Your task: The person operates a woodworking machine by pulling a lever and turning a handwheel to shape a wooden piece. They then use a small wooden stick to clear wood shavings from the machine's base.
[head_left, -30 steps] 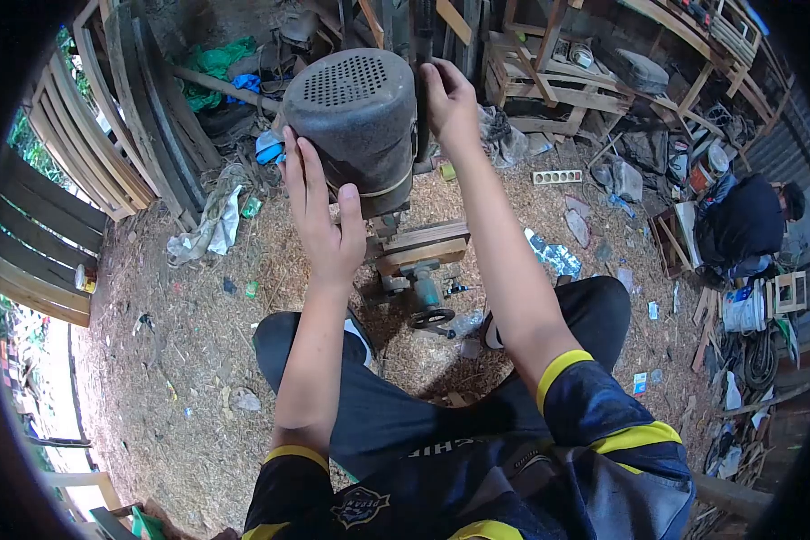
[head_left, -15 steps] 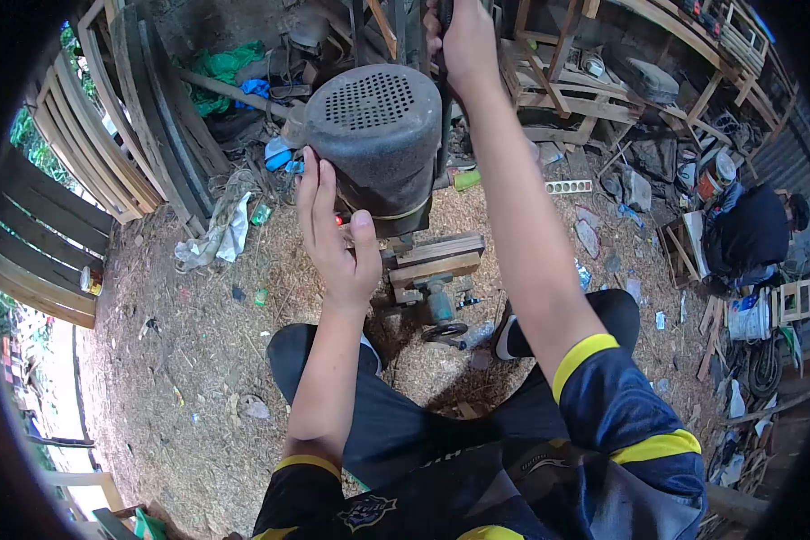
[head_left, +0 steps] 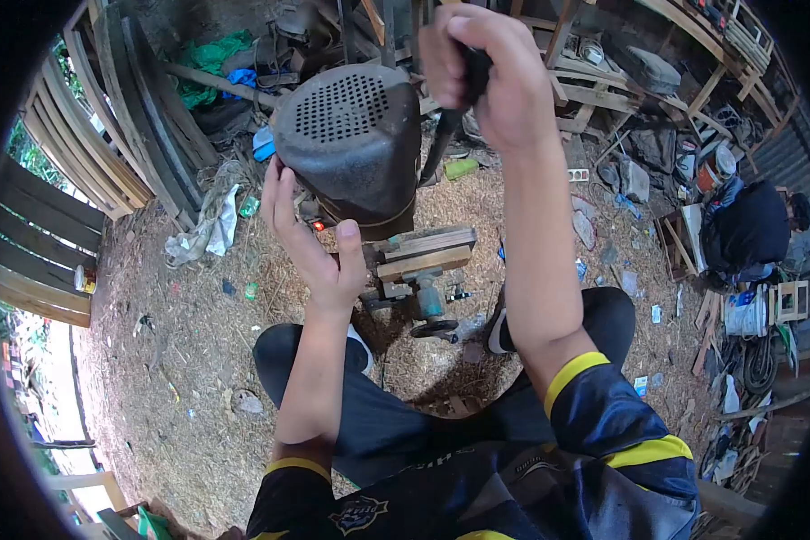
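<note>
A dark machine housing [head_left: 360, 166] with a perforated round top stands in front of me. My left hand [head_left: 319, 243] lies against its lower left side, fingers extended and thumb apart. My right hand [head_left: 490, 76] is wrapped round the black grip of a dark lever [head_left: 438, 148] to the right of the housing. Below the housing, pieces of wood [head_left: 426, 252] sit in a vise [head_left: 430, 299] with a dark handwheel [head_left: 434, 328]. A small red light [head_left: 318, 226] glows beside my left hand.
Wooden frames [head_left: 90, 135] lean at the left. A crouching person [head_left: 751, 229] is at the far right, near a white bucket [head_left: 745, 315]. Scrap wood and cloth lie at the back. Wood shavings cover the ground [head_left: 189, 360].
My right hand has come lower and nearer with the lever, which now tilts. The housing and my left hand appear slightly further left in view.
</note>
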